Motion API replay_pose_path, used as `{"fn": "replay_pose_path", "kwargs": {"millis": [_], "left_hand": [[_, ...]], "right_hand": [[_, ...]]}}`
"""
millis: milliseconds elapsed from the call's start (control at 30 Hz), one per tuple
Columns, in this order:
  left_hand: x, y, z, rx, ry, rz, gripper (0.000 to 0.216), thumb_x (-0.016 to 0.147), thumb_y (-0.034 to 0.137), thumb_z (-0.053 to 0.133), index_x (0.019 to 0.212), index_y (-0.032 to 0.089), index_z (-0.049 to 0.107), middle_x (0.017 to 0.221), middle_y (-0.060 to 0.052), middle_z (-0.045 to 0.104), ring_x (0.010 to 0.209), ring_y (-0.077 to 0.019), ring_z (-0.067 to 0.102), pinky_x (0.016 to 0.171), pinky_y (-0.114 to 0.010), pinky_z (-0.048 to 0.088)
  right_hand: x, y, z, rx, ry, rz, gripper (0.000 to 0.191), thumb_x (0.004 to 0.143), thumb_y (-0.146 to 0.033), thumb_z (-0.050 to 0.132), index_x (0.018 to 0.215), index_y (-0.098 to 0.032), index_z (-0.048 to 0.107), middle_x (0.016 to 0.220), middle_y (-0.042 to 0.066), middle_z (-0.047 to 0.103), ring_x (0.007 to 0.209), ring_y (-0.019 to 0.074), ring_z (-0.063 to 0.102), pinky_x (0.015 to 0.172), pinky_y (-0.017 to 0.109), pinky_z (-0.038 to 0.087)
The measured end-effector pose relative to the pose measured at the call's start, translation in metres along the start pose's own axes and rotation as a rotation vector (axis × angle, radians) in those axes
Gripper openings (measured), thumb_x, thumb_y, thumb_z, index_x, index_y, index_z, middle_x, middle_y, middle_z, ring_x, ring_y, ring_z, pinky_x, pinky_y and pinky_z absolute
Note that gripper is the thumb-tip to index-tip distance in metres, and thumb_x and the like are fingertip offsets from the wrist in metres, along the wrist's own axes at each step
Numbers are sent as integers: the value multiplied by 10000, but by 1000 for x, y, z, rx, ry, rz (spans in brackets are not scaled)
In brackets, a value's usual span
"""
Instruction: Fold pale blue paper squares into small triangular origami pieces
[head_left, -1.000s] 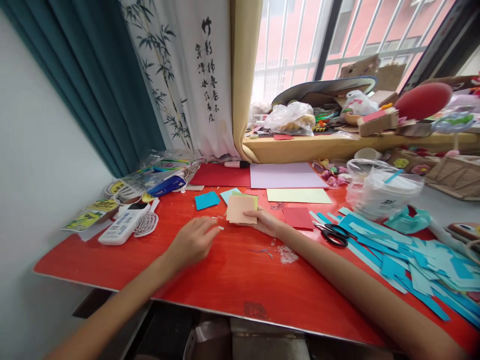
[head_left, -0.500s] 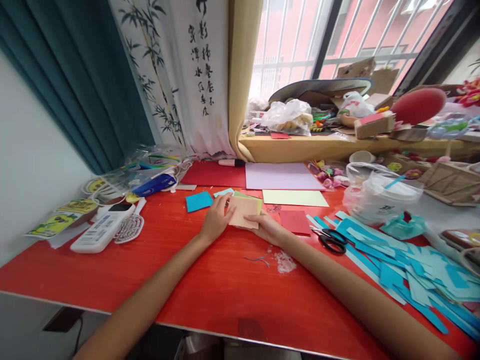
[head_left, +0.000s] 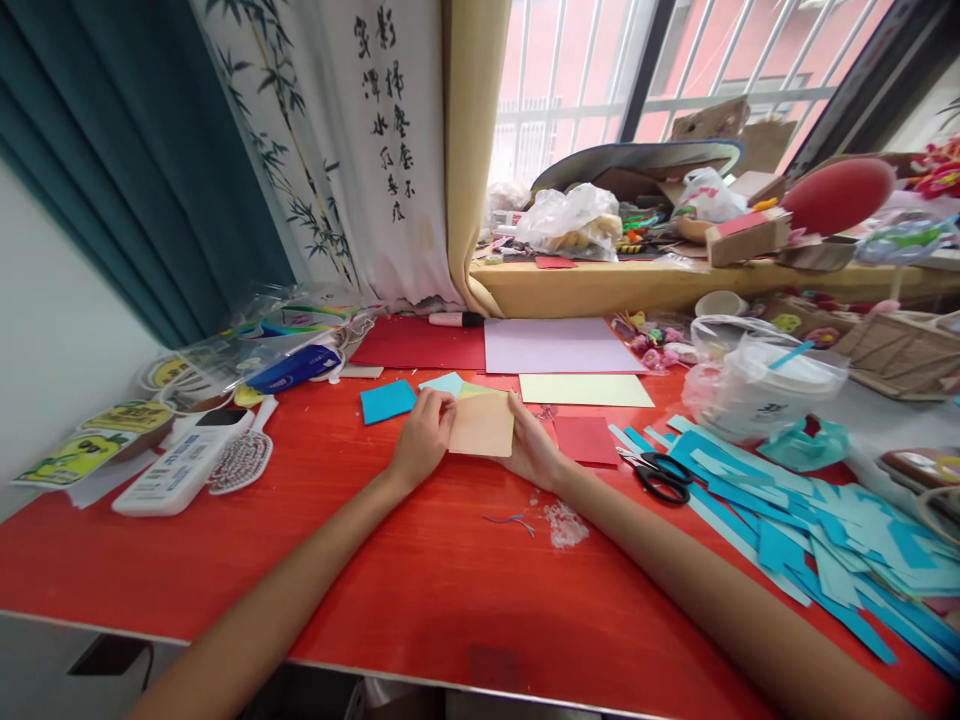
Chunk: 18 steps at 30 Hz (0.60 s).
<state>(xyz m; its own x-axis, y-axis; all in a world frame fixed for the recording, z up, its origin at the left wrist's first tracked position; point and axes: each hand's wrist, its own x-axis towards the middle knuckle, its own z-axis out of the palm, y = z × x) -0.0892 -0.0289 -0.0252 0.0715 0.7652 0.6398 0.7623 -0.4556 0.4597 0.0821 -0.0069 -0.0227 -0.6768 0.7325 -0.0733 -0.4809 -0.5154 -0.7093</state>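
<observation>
Recorded a glossy red worktop (head_left: 360,590) below a window ledge (head_left: 615,285), in daylight from a barred window (head_left: 585,80). Noted a teal curtain (head_left: 142,150) at left, then a white hanging (head_left: 322,110) with printed bamboo and dark brushed characters, then a yellow curtain (head_left: 466,150). Found the ledge crowded, with a clear plastic bag (head_left: 570,220) and a red oval object (head_left: 840,197). Along the far edge, logged a dark red sheet (head_left: 420,345), a lilac sheet (head_left: 555,345) alongside, and a pale yellow strip (head_left: 585,390) just in front of the lilac. At right, logged a loose heap of blue paper strips (head_left: 817,520), with black-handled scissors (head_left: 660,465) just beside and a red square (head_left: 585,440) near the blades. At left, listed a white oblong item (head_left: 176,470) and a blue packet (head_left: 292,369). Nearer the middle, listed a bright blue square (head_left: 388,402) and a scatter of clear bits (head_left: 565,525).

Located the peach paper stack (head_left: 481,425) between both hands, over the middle of the worktop. Observed a plain, flat, roughly square face, with a yellow-green margin showing behind at the top and right. Saw the left hand (head_left: 422,437) with fingers pinching the left edge of the stack. Saw the right hand (head_left: 536,450) gripping the right side, one finger showing at the edge, the rest hidden behind.
</observation>
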Motion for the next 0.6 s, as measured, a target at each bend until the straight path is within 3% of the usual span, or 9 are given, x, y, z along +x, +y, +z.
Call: {"fn": "replay_pose_path", "kwargs": {"millis": [233, 400, 600], "left_hand": [[3, -2, -2, -102, -46, -130, 29, 875, 216, 461, 870, 194, 477, 868, -27, 518, 829, -152, 516, 785, -291, 439], [4, -9, 1, -162, -128, -179, 255, 839, 286, 530, 1070, 181, 501, 851, -20, 535, 814, -152, 536, 755, -282, 455], [4, -9, 1, -175, -190, -173, 378, 837, 328, 533, 1185, 185, 500, 932, -39, 495, 876, -160, 516, 816, -297, 445]], "right_hand": [[-3, -3, 6, 18, 28, 21, 581, 954, -531, 191, 1305, -173, 484, 1118, 96, 669, 1055, 216, 618, 947, 400, 454], [-3, -4, 9, 22, 37, 22, 601, 955, -536, 170, 1294, -165, 502, 1125, 86, 672, 1075, 211, 608, 964, 381, 438], [-3, -4, 8, 5, 28, 18, 643, 941, -571, 152, 1280, -160, 513, 1145, 91, 662, 1080, 216, 603, 955, 381, 441]]}}
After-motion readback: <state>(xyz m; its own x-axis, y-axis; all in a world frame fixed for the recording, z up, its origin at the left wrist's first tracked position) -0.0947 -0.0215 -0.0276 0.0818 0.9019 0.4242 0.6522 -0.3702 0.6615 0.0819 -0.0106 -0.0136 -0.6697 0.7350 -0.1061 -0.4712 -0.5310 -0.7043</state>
